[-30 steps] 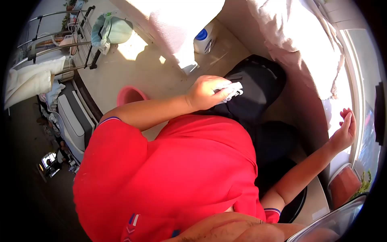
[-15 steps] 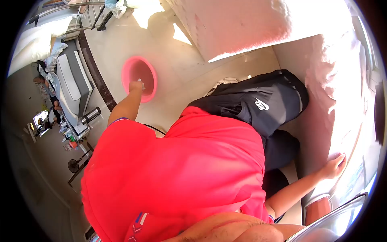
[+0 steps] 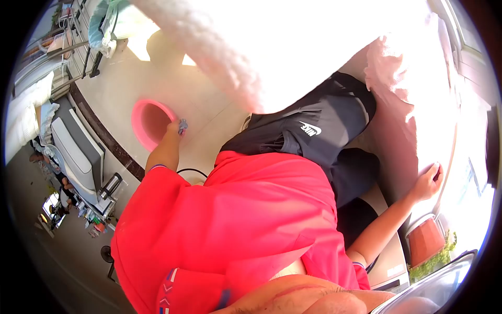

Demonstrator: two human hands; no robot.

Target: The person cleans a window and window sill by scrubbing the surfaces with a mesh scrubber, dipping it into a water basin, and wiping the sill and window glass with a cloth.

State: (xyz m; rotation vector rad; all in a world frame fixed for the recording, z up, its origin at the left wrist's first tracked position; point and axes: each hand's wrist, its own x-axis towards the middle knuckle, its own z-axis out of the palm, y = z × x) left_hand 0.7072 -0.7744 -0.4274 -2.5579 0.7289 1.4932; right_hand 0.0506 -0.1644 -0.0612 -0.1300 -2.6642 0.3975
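Observation:
My left hand (image 3: 173,127) is closed on a small crumpled cloth (image 3: 182,126), at the right side of the rim of a pink bucket (image 3: 138,121) on the floor. The cloth is grey and white and sticks out past my fingers. Over by the bright window side, my right hand (image 3: 428,184) has its fingers curled, close to a pale pink cover (image 3: 402,125). Whatever it may hold is too small to make out.
White fluffy fabric (image 3: 293,47) hangs across the top, partly over my black trousers (image 3: 314,123). A potted plant (image 3: 426,242) stands below my right hand. At the left are a metal rack (image 3: 83,57), a grey and white cushioned seat (image 3: 73,144) and people farther off.
My left hand went from my lap down into the bucket with the cloth, then out to its rim. The right hand moved down, then slightly up. White fabric now covers more of the view.

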